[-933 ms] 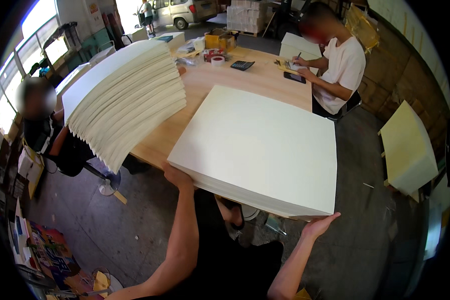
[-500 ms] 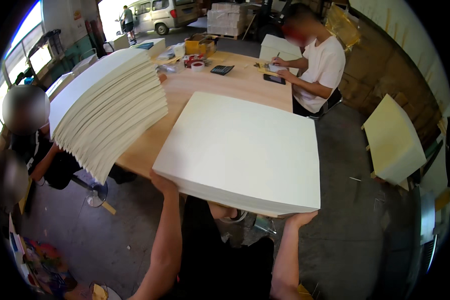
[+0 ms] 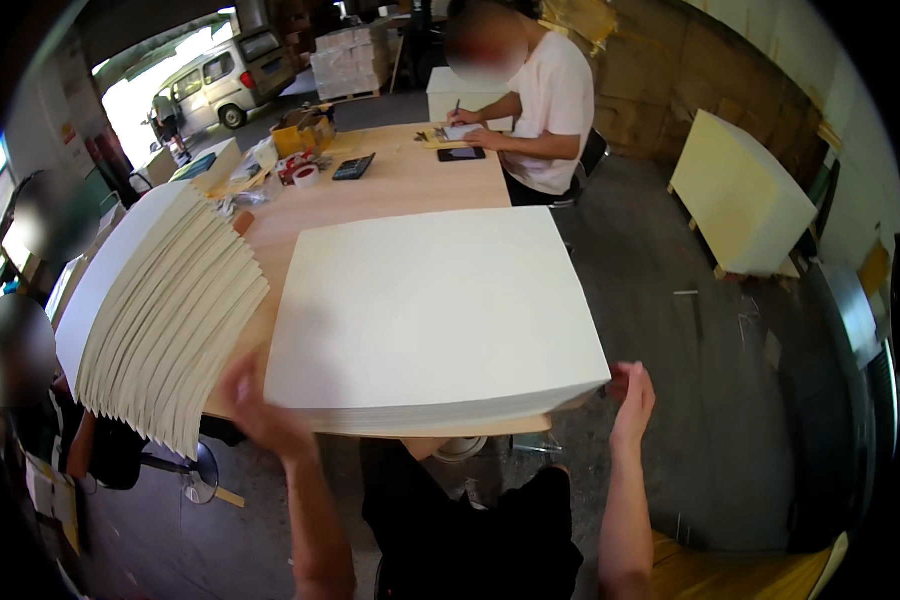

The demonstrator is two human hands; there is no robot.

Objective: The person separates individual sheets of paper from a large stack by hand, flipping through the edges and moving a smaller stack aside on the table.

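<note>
In front of me a thick stack of large white paper sheets [image 3: 435, 310] lies on the wooden table [image 3: 370, 205], its near edge close to the table's front edge. My left hand [image 3: 268, 412], somewhat blurred, is held beside the stack's near left corner with nothing in it. At the near right corner my right hand [image 3: 631, 402] is raised with its fingers stretched up and its palm toward the stack. Whether its fingertips touch the paper I cannot tell. To the left stands a fanned pile of paper [image 3: 165, 320], its layers stepped sideways.
A calculator [image 3: 354, 167], a tape roll [image 3: 305, 176] and a cardboard box [image 3: 303, 133] sit toward the table's far end. Across the right corner a person [image 3: 550, 100] writes on paper. Another paper stack [image 3: 740, 195] stands on a pallet at right. People sit at the left.
Both hands have come away from under the near corners of the paper stack and are now beside them. The stack now sits squarer to the table edge. My view has shifted right.
</note>
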